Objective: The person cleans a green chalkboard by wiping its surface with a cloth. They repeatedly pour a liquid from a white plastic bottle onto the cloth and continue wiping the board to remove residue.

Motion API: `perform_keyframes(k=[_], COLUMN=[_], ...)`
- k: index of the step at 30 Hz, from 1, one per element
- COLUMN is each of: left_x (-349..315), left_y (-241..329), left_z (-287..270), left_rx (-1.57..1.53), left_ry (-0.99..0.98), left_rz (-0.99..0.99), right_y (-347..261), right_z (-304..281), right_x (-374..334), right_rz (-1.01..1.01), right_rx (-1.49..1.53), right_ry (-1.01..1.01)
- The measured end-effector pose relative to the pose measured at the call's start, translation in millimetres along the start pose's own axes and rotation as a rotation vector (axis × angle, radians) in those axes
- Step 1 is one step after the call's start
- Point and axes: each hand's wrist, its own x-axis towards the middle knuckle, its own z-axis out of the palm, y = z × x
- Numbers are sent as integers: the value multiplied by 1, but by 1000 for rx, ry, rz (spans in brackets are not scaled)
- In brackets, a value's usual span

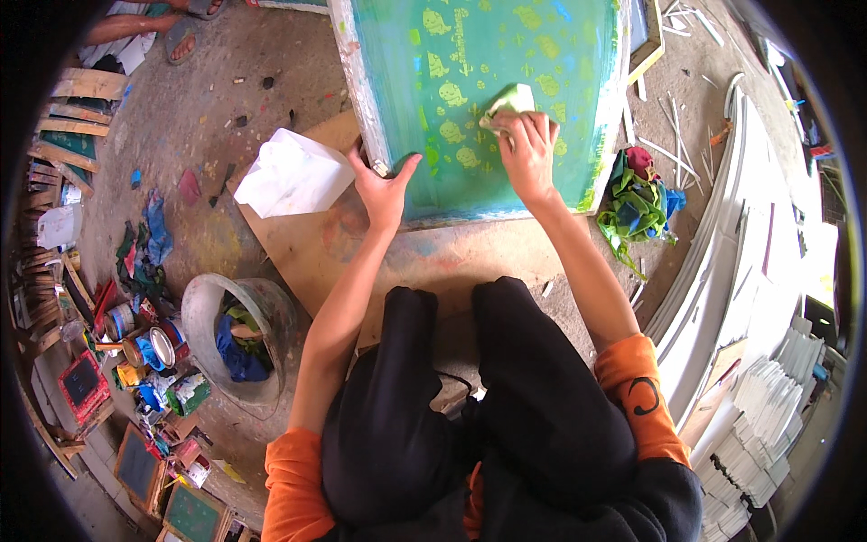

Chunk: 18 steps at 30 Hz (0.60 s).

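Note:
A green screen-printing frame [488, 191] with yellow-green animal figures on its mesh lies before me, its pale rim worn and stained. My left hand [381, 191] grips the rim at the near left corner, thumb on top toward the mesh and fingers at the outer side. In my right hand [530, 149] is a crumpled whitish-green cloth [514, 97], pressed against the mesh right of the middle. Its underside is hidden. Under the frame lies a stained wooden board [470, 257], and a white sheet of paper [293, 176] rests on its left part.
Bundled coloured rags [637, 203] lie right of the frame. A grey bucket [271, 312] with cloths stands at left, near several paint cans [163, 346]. Long white strips [722, 226] line the right side. Another person's foot [181, 41] shows at the top left.

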Motion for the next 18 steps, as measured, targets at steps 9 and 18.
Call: perform_keyframes(k=[9, 18], left_x=[2, 2], left_y=[-1, 5], left_z=[1, 1], left_rx=[-47, 9], left_ry=[-17, 9], left_rz=[21, 0], right_y=[21, 0], right_z=[4, 7], right_x=[59, 16], right_rz=[34, 19], right_rx=[-96, -59], right_ry=[160, 55])
